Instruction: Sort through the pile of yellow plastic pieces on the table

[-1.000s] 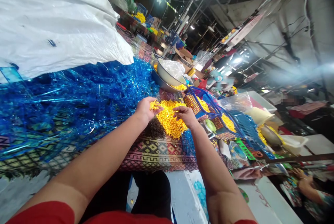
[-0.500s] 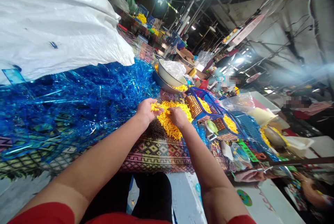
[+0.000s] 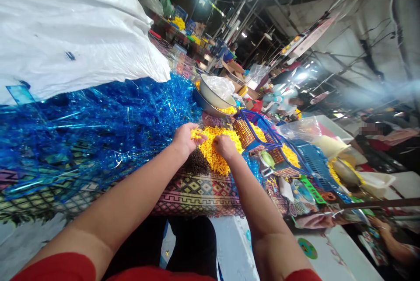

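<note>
A heap of small yellow plastic pieces [image 3: 219, 161] lies on a patterned cloth [image 3: 197, 193]. Over its left side, my left hand [image 3: 185, 137] is cupped around several of these yellow pieces [image 3: 197, 133], which stick out past the fingers. My right hand [image 3: 225, 146] is on the heap with its fingers curled in; whatever is between the fingertips is hidden. Beside the heap, below my left hand, is a pile of small dark pieces [image 3: 197, 163]. Many clear blue plastic parts [image 3: 124, 115] cover the cloth to the left.
A large white sack [image 3: 82, 27] lies at the upper left. Beyond the heap stand stacked bowls [image 3: 210, 105]. Blue baskets [image 3: 246, 137] with yellow pieces are at the right, beside a green-and-white object [image 3: 267, 159]. Another person's arm [image 3: 390, 235] shows at the far right.
My right hand has shifted slightly right and away from my left hand, its fingers now more curled on the heap. My left hand stays nearly in place with its yellow pieces.
</note>
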Tool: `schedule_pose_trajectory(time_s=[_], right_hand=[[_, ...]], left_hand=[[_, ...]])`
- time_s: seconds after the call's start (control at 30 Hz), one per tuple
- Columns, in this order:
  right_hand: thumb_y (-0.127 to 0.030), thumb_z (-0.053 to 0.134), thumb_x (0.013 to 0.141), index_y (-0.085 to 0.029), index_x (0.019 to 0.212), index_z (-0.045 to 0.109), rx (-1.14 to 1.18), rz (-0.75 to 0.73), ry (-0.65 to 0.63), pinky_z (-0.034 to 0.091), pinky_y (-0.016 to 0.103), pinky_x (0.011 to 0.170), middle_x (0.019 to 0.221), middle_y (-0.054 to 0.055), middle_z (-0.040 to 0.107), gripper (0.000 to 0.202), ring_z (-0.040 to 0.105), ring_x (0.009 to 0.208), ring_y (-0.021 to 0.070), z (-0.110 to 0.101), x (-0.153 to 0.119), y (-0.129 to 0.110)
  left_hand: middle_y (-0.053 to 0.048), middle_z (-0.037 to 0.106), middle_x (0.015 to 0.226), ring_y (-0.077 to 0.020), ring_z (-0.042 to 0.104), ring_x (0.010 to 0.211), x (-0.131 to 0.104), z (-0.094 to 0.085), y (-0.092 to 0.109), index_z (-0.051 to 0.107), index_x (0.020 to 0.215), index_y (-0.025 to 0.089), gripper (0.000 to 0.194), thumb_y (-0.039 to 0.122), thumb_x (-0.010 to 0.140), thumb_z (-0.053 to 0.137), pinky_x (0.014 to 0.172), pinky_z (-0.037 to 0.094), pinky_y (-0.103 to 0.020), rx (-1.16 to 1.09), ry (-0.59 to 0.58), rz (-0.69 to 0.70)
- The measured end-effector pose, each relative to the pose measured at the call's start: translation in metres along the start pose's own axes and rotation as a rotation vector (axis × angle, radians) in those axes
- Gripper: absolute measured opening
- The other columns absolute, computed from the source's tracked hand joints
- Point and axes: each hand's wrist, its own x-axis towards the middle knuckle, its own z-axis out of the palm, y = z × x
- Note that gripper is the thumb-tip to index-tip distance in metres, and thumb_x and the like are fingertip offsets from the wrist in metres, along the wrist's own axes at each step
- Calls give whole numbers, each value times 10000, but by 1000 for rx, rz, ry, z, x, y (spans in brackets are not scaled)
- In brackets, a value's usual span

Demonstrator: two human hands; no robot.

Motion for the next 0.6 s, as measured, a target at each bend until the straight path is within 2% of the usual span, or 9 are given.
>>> schedule_pose_trajectory(time_s=[0.13,0.27,0.33,0.4,0.43,0.5,0.57,0.6], right_hand=[[-157,485,707,-163,739,648,167,30,59,403,235,673,792,62,632,166,552,776,155,-4,3,9],[-193,504,709,-156,741,613,457,62,162,412,241,617,681,22,609,119,543,649,134,-21,-8,11],[-248,515,727,-157,765,605,613,-28,174,419,238,605,682,11,606,134,539,633,126,-32,-12,6],[-306,510,757,-158,811,613,706,-165,135,428,237,617,725,14,621,188,548,658,125,-39,-9,-1],[-323,500,772,-157,839,619,714,-205,119,433,240,626,747,19,630,215,552,669,127,-41,-5,-3],[-312,480,797,-151,892,629,642,-193,132,441,253,657,803,39,646,240,565,708,138,-39,11,-4],[-262,457,817,-147,931,638,473,-139,151,441,270,717,896,71,651,243,574,795,157,-32,32,-5],[-246,435,833,-155,968,637,354,-144,112,435,279,752,969,84,641,259,569,862,168,-26,43,-6]], left_hand=[[-48,510,620,-158,564,443,-1,0,0,502,742,129,54,123,690,512,308,401,-206,2,10,24],[-43,507,618,-151,554,472,-1,1,-12,495,757,140,51,120,712,511,375,479,-263,32,29,6],[-39,502,613,-155,554,489,0,1,-21,474,746,149,45,186,756,498,428,517,-328,16,15,-44],[-39,500,609,-173,563,504,0,0,-29,458,743,158,143,292,792,472,447,524,-371,-27,-21,-100],[-39,501,607,-182,569,506,0,-1,-31,456,747,159,172,324,795,465,436,520,-367,-43,-42,-124],[-37,503,594,-184,574,489,0,-2,-32,464,759,152,146,296,776,483,387,492,-307,-48,-58,-152],[-30,500,576,-172,569,454,0,-1,-27,477,764,137,77,205,739,503,338,439,-236,-45,-50,-132],[-27,499,570,-166,567,439,-1,-1,-23,482,763,130,62,168,720,506,323,413,-210,-50,-41,-106]])
